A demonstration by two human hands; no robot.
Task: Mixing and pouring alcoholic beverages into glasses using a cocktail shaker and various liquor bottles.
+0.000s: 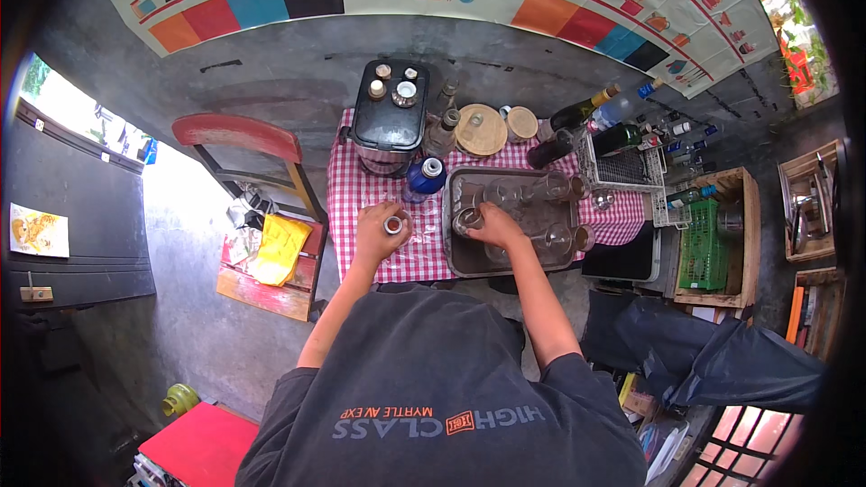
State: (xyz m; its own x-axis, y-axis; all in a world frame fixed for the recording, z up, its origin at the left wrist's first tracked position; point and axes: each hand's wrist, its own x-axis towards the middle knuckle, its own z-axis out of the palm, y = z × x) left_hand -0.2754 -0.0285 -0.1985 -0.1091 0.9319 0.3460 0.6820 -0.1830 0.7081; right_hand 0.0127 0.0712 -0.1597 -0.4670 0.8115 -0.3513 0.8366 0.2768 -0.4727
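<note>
My left hand (380, 230) is closed around a small cup (393, 224) with reddish-brown contents, over the checkered tablecloth (345, 243). My right hand (497, 224) grips a drinking glass (467, 222) at the left side of a brown serving tray (457, 264). Several other clear glasses (559, 238) stand or lie on that tray, some partly behind my right hand and forearm. A blue bottle (427, 178) with a pale top is just beyond my left hand. Behind it are clear glass bottles (440, 135) and a black-lidded container (390, 108) with small jars on top.
Round wooden lids (481, 130) lie near the wall. Right of the tray are dark bottles (551, 149), a wire rack (626, 176) and a wooden crate (747, 237) holding a green basket (703, 247). A wooden chair (237, 132) with a yellow cloth (283, 250) is at the left.
</note>
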